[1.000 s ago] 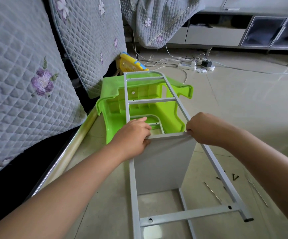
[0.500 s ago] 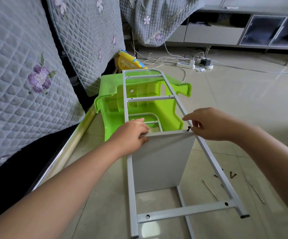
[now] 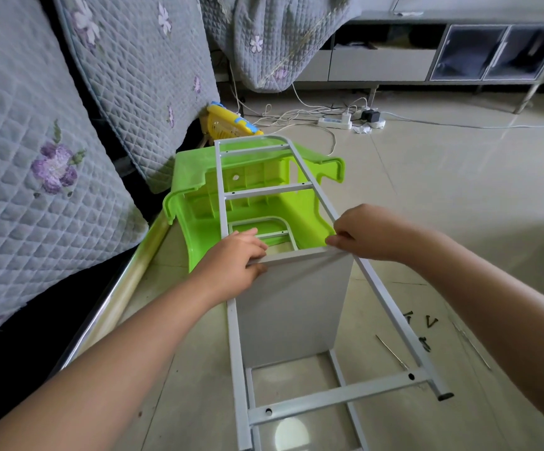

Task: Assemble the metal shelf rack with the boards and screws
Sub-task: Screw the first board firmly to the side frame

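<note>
- Since half a second ago the right hand has closed in on the top right corner of the board; the small dark screw seen at its fingertips then is now hidden, and the left hand has kept its place on the top left corner.
- Left hand: fingers curled over the board's upper edge, thumb against its near face, gripping the board where it meets the left rail of the metal frame.
- Right hand: fingers bent and bunched at the board's top right corner, beside the frame's right rail; fingertips pinch at that corner, but whether a screw sits between them cannot be told.
- Board: a grey panel standing on edge between the two long rails of the frame, its upper edge level with both hands, its lower edge reaching down toward a second frame lying on the floor.
- Frame: white, ladder-like, tilted, far end propped on an overturned green stool, near end carrying a crossbar with screw holes.
- Floor to the right of the frame: a few dark screws and thin metal rods lying on the tiles.
- Left side: a sofa under a quilted grey cover with purple flowers.
- Background: a yellow toy behind the stool, a white power strip with tangled cables, and a low cabinet along the wall.
</note>
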Demonstrator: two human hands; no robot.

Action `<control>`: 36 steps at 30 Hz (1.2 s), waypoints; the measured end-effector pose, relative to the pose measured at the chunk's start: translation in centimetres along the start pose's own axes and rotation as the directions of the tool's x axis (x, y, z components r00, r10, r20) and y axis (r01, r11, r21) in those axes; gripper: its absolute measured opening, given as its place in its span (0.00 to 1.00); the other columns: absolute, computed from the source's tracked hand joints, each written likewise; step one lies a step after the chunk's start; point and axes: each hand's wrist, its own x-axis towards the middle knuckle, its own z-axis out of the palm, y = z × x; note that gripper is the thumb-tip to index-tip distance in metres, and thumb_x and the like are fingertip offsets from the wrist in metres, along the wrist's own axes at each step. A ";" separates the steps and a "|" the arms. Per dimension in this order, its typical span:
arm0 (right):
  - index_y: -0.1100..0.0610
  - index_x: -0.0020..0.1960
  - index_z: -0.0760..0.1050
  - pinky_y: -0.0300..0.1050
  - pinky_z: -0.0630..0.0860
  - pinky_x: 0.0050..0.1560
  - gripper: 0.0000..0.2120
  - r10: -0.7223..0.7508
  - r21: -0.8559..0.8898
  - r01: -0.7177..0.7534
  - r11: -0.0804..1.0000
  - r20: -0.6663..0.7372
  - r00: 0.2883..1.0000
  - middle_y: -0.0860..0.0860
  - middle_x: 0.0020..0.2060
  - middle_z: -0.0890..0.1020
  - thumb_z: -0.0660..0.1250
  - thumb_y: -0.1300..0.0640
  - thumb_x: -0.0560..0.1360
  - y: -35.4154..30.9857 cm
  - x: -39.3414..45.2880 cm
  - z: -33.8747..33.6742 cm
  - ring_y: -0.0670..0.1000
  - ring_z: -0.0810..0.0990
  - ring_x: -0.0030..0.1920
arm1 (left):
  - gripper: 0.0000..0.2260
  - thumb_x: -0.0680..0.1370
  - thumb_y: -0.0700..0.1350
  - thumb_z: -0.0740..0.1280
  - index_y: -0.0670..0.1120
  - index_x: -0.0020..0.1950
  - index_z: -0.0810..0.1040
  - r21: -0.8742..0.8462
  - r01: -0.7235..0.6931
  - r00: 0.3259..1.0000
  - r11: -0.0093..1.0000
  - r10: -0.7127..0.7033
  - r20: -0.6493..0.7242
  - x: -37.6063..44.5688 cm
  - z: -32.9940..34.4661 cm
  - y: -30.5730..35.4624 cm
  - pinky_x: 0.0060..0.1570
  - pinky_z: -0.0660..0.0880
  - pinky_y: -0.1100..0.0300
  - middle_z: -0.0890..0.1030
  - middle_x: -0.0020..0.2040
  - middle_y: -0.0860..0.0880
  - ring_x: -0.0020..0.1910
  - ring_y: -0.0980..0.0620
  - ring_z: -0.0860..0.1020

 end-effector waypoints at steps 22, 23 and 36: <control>0.64 0.56 0.78 0.34 0.67 0.46 0.11 0.257 0.581 -0.037 0.813 -0.302 0.918 0.59 0.51 0.80 0.61 0.64 0.76 5.5 -1.1 5.5 0.56 0.78 0.51 | 0.27 0.74 0.57 0.56 0.42 0.66 0.72 -0.009 -0.118 0.988 0.993 0.117 -0.101 4.5 0.3 6.1 0.60 0.63 0.63 0.72 0.67 0.46 0.66 0.49 0.70; 0.64 0.56 0.77 0.36 0.67 0.48 0.12 0.317 0.582 -0.142 0.801 -0.211 0.925 0.58 0.52 0.80 0.60 0.63 0.77 6.2 -1.1 7.5 0.56 0.77 0.53 | 0.24 0.77 0.55 0.57 0.42 0.67 0.71 -0.006 -0.142 0.985 0.990 0.140 -0.100 5.3 0.8 7.1 0.61 0.62 0.63 0.71 0.68 0.46 0.66 0.49 0.69; 0.62 0.59 0.71 0.46 0.73 0.55 0.13 0.462 0.189 -0.646 0.740 0.556 0.692 0.57 0.59 0.75 0.54 0.61 0.77 5.9 -5.5 28.6 0.56 0.75 0.59 | 0.24 0.79 0.55 0.47 0.43 0.63 0.74 0.185 -0.248 0.960 0.951 0.216 0.177 10.1 4.6 10.2 0.71 0.49 0.56 0.71 0.68 0.46 0.74 0.51 0.57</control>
